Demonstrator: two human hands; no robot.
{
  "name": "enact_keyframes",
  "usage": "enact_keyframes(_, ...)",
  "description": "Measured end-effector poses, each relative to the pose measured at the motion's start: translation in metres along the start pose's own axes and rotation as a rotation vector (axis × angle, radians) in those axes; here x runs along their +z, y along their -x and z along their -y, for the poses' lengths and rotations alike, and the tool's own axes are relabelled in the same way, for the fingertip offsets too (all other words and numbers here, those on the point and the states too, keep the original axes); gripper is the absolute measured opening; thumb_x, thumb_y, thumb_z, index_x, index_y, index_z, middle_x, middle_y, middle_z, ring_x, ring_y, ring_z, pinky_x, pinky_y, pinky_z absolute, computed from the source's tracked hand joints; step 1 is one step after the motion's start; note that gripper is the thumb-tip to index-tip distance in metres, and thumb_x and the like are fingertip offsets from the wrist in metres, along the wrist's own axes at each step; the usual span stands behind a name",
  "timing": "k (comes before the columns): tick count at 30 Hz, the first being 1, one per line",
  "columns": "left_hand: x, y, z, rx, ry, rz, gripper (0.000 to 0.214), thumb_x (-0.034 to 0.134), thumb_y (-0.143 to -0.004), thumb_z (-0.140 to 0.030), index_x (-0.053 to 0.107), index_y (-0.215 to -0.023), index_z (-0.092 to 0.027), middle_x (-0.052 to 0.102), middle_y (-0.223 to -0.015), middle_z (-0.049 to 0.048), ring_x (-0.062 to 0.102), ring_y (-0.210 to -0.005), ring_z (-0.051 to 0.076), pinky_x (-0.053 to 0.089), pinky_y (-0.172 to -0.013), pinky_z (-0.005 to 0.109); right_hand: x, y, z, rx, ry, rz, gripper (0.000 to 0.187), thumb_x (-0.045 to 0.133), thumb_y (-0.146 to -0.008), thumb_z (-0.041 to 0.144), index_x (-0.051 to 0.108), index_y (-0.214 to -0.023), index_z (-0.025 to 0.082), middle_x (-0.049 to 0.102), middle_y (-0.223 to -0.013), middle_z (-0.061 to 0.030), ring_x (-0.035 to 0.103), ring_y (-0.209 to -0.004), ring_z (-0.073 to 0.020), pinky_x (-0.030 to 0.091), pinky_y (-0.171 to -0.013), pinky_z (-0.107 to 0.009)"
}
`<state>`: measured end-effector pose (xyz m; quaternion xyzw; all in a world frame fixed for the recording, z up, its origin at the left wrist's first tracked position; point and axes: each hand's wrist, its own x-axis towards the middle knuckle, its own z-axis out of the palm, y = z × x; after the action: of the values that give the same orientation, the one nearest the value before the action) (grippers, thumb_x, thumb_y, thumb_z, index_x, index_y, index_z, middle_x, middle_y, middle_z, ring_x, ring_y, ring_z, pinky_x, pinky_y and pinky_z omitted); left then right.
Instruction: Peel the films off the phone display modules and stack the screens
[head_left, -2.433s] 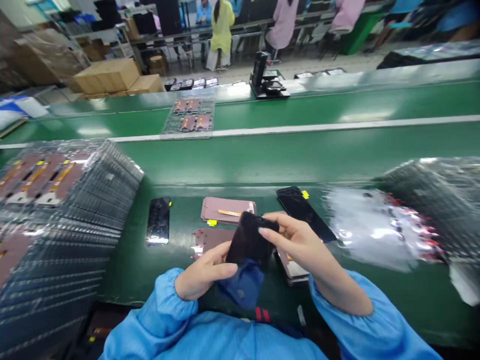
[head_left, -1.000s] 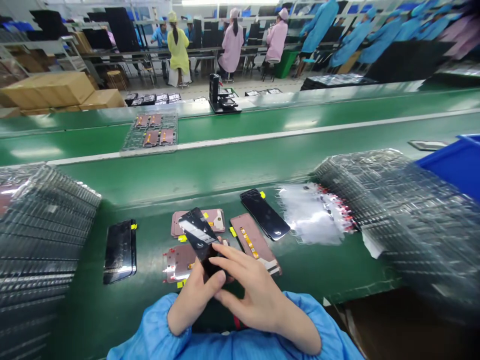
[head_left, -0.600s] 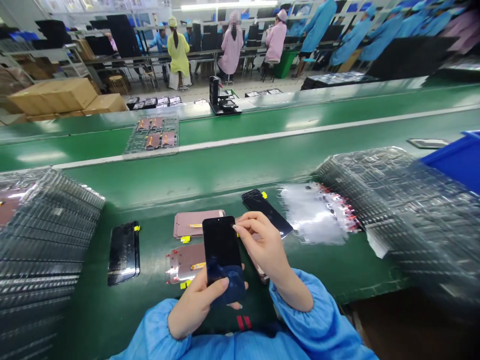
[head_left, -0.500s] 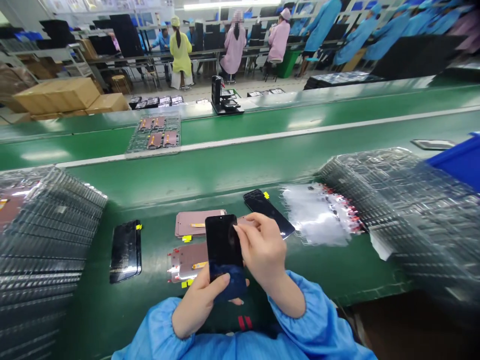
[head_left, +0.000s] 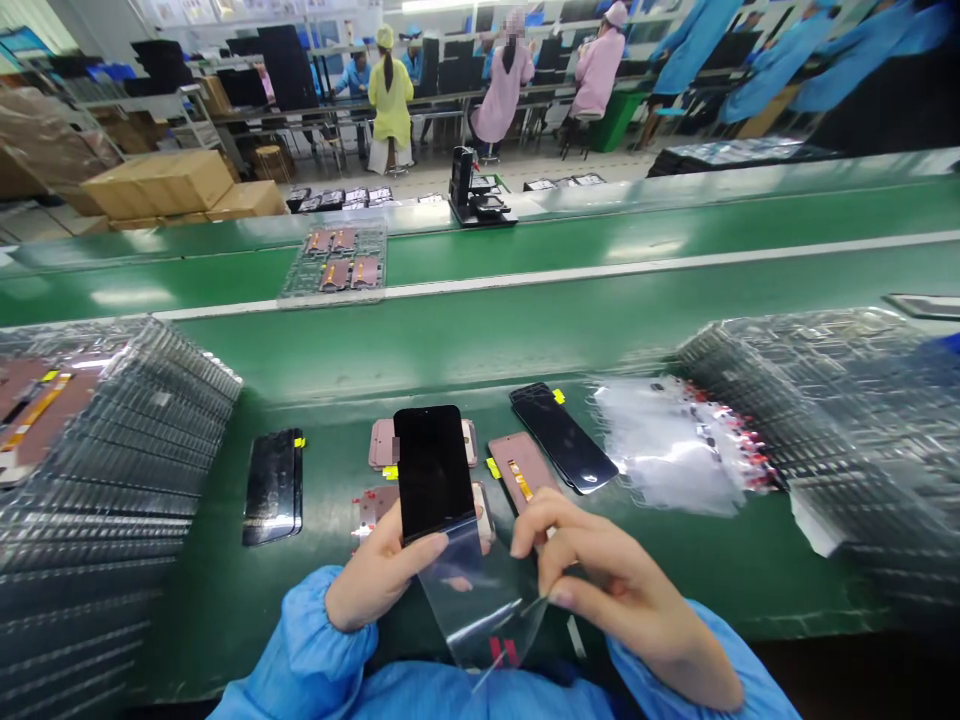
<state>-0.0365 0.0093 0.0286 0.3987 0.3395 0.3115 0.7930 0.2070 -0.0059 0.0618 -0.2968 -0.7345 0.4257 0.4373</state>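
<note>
Black screen panel (head_left: 433, 470) is gripped at its lower edge by the left hand (head_left: 375, 585), above the desk (head_left: 697, 570). Clear film (head_left: 480, 600), hanging at the panel's 6 o'clock, is pinched by the right hand (head_left: 607, 585).

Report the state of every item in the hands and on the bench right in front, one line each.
black panel, held up off the bench, screen dark.
clear film, partly peeled, upper end at the panel.
left hand, gripping the panel's lower end.
right hand, pinching the film's edge.
pink panel, flat on the bench, back up.
loose films, heaped on the bench.
</note>
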Motion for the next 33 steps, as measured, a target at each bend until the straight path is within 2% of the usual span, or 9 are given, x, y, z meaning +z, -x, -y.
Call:
enact_keyframes(4,-0.002,0.007,0.001,-0.014,-0.094,0.11,0.039,0.065,-0.09,-0.032,0.057,-0.126,-0.02,0.07,-0.121,0.013,0.074,-0.077,0.02,0.058,-0.075,0.034,-0.01,0.006,-0.016,0.063,-0.043,-0.114,0.027,0.056,-0.096,0.04,0.065,-0.077,0.023,0.066,-0.089,-0.0054,0.062,-0.082,-0.0213,0.049,-0.075,-0.035)
enact_keyframes(9,0.004,0.01,-0.001,0.025,-0.075,0.2,0.042,0.064,-0.09,-0.034,0.055,-0.13,-0.021,0.066,-0.128,0.0139,0.073,-0.09,0.023,0.059,-0.075,0.035,-0.01,0.01,-0.021,0.101,-0.113,-0.146,0.029,0.06,-0.093,0.042,0.066,-0.073,0.022,0.064,-0.088,-0.0057,0.061,-0.081,-0.0213,0.048,-0.075,-0.034)
enact_keyframes(16,0.013,0.012,-0.004,0.023,-0.094,0.193,0.041,0.067,-0.088,-0.041,0.063,-0.121,-0.018,0.07,-0.117,0.0127,0.067,-0.106,0.027,0.055,-0.08,0.033,-0.008,0.012,-0.017,0.134,-0.163,-0.169,0.028,0.062,-0.092,0.043,0.066,-0.073,0.022,0.063,-0.086,-0.0055,0.059,-0.078,-0.021,0.046,-0.073,-0.033)
enact_keyframes(22,0.007,0.013,0.004,0.016,-0.105,0.171,0.038,0.068,-0.088,-0.037,0.059,-0.119,-0.017,0.073,-0.106,0.0107,0.07,-0.091,0.022,0.055,-0.077,0.031,-0.007,0.01,-0.017,0.11,-0.169,-0.186,0.027,0.062,-0.092,0.042,0.068,-0.075,0.022,0.065,-0.085,-0.0057,0.059,-0.078,-0.0205,0.048,-0.074,-0.034)
enact_keyframes(26,0.008,0.012,0.002,-0.021,-0.056,0.207,0.036,0.064,-0.09,-0.035,0.056,-0.121,-0.017,0.075,-0.101,0.0111,0.072,-0.08,0.019,0.056,-0.074,0.031,-0.006,0.009,-0.019,0.082,-0.165,-0.179,0.025,0.063,-0.092,0.042,0.069,-0.077,0.022,0.066,-0.085,-0.0058,0.061,-0.077,-0.0201,0.049,-0.072,-0.033)
enact_keyframes(30,0.011,0.013,-0.001,-0.061,-0.026,0.226,0.037,0.064,-0.091,-0.034,0.059,-0.123,-0.019,0.073,-0.11,0.0117,0.072,-0.073,0.016,0.057,-0.072,0.029,-0.006,0.009,-0.02,0.057,-0.141,-0.17,0.027,0.061,-0.093,0.043,0.069,-0.077,0.022,0.067,-0.084,-0.0058,0.063,-0.076,-0.0194,0.051,-0.07,-0.031)
enact_keyframes(33,0.011,0.014,0.001,-0.085,0.029,0.205,0.038,0.066,-0.089,-0.035,0.061,-0.124,-0.019,0.074,-0.108,0.0112,0.073,-0.075,0.018,0.057,-0.071,0.029,-0.006,0.006,-0.018,0.029,-0.096,-0.183,0.028,0.059,-0.094,0.043,0.068,-0.078,0.022,0.068,-0.083,-0.0058,0.065,-0.075,-0.0195,0.053,-0.068,-0.031)
